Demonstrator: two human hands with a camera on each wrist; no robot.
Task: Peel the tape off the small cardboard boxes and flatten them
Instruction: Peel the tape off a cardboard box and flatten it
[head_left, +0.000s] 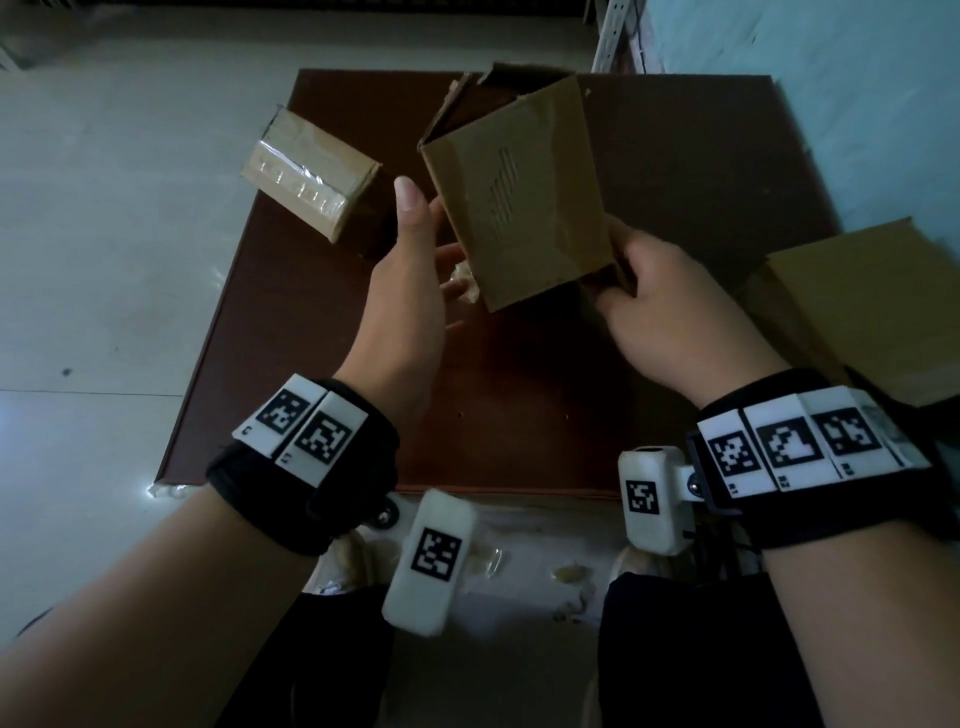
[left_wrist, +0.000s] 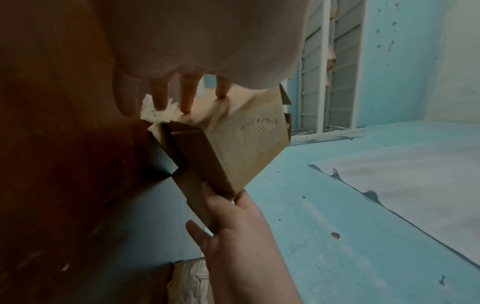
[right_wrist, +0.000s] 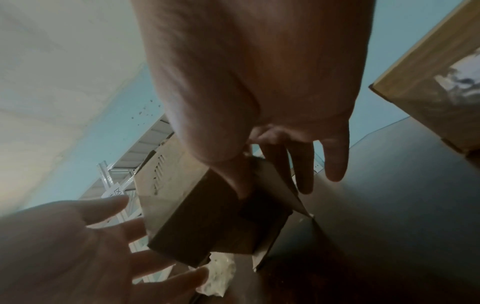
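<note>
A small brown cardboard box (head_left: 514, 197) hangs tilted above the dark brown board (head_left: 519, 415), its far end open with loose flaps. My right hand (head_left: 639, 291) grips its near right corner, thumb on a flap and fingers behind; the left wrist view shows this right hand (left_wrist: 233, 216) clamping the box (left_wrist: 246, 148). My left hand (head_left: 431, 228) is spread beside the box's left side, fingers straight, tips touching the cardboard. A crumpled wad of clear tape (head_left: 462, 283) sits at those fingertips, below the box (right_wrist: 197, 216) in the right wrist view; whether it sticks to them is unclear.
A second small box (head_left: 311, 176), wrapped in shiny tape, lies on the board's far left corner. A larger piece of cardboard (head_left: 878, 306) lies on the floor at the right. A metal shelf upright (head_left: 613, 31) and a blue wall stand beyond. Tape scraps (head_left: 571, 574) lie near my knees.
</note>
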